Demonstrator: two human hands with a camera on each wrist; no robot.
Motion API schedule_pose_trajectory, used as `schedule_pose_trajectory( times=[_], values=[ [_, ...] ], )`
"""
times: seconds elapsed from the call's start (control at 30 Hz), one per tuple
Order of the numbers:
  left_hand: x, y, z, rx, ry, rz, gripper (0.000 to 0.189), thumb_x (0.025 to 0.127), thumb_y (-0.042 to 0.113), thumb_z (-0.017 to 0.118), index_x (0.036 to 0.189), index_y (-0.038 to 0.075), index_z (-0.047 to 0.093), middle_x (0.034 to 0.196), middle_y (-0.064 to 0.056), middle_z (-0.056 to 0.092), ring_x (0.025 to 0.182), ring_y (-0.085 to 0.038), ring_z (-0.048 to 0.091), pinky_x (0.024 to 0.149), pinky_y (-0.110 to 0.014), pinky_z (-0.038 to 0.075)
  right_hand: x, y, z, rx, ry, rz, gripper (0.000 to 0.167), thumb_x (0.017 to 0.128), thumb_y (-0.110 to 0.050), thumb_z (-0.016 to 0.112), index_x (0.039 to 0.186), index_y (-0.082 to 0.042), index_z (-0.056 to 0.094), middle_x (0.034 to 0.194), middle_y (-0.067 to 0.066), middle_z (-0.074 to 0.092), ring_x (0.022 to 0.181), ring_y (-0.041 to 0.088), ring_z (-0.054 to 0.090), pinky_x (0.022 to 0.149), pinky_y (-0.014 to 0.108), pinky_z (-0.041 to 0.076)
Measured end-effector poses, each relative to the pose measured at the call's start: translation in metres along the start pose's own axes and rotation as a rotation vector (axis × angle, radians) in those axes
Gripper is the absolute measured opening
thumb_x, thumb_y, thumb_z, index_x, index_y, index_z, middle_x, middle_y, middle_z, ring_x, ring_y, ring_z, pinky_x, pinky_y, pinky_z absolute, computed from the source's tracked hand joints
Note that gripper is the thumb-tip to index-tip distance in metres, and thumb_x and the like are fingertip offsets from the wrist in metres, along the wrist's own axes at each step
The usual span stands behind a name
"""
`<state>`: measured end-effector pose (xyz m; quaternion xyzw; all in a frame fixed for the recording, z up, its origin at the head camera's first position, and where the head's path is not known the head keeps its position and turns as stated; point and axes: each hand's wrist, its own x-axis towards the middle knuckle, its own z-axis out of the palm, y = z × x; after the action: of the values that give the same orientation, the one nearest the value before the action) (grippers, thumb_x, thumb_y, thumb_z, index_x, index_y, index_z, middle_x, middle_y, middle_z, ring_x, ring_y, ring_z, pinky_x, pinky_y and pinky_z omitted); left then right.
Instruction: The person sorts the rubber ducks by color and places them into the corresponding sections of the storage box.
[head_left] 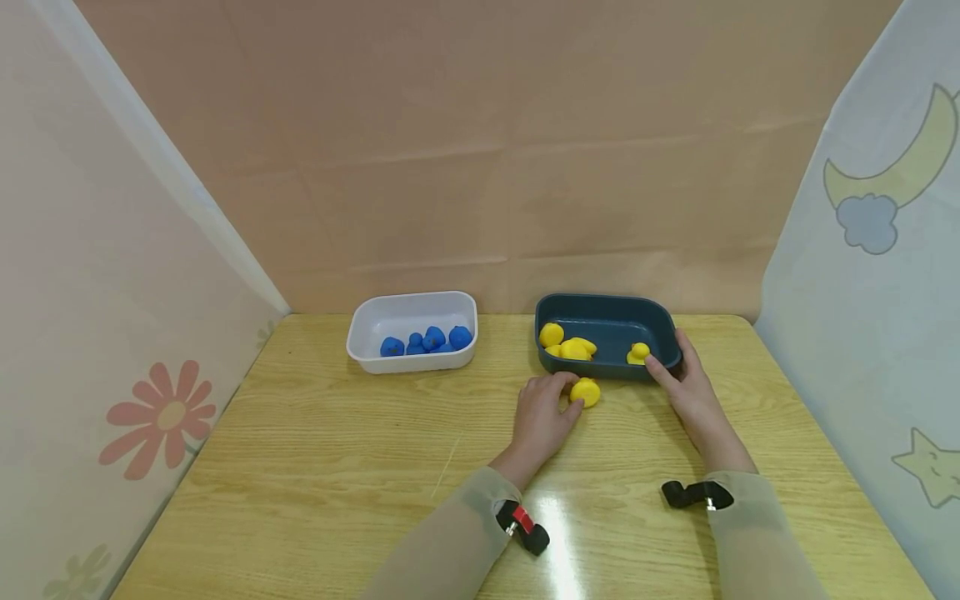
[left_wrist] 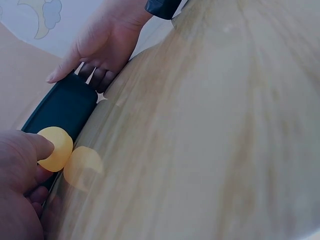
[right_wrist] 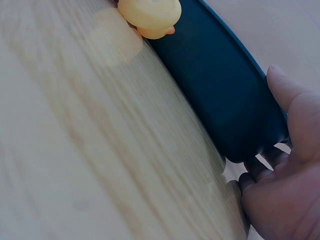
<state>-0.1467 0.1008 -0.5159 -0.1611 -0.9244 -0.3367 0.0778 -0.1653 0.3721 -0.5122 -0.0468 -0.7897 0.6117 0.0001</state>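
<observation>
My left hand pinches a yellow rubber duck between thumb and fingers, just in front of a dark teal tray. In the left wrist view, the left hand holds that duck low beside the tray wall. At the tray's right end, my right hand grips the front corner, thumb on the near wall and fingers round the side. The right wrist view shows this hand at the end of the tray. Several yellow ducks lie inside the tray, one duck apart near the right.
Left of the teal tray stands a white tray with several blue ducks. Both trays are near the back edge of the wooden table. A brown backdrop rises behind, and printed cloths hang on both sides.
</observation>
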Motion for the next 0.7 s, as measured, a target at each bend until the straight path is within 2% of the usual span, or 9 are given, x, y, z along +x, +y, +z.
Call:
schedule_pose_trajectory(
  times=[0.4,0.7],
  values=[
    [-0.0007,-0.0001,-0.0003,-0.004,0.012,0.009,0.029,0.103,0.029,0.083,0.13,0.022,0.074,0.11,0.011,0.071,0.106,-0.014,0.059,0.093,-0.03,0.047,-0.0023,-0.004,0.0014,0.008,-0.001,0.004,0.101,0.114,-0.04,0.062,0.176,-0.024,-0.017,0.183,0.013,-0.012,0.167,0.041,-0.003,0.134,0.06,0.007],
    [-0.0013,0.0005,-0.0009,-0.018,-0.004,-0.006,0.028,0.103,0.028,0.083,0.129,0.022,0.073,0.108,0.01,0.07,0.103,-0.014,0.057,0.091,-0.03,0.045,-0.0044,-0.0066,0.0024,0.014,-0.003,0.001,0.101,0.115,-0.04,0.061,0.176,-0.023,-0.017,0.183,0.013,-0.011,0.168,0.04,-0.003,0.134,0.058,0.006]
  ],
)
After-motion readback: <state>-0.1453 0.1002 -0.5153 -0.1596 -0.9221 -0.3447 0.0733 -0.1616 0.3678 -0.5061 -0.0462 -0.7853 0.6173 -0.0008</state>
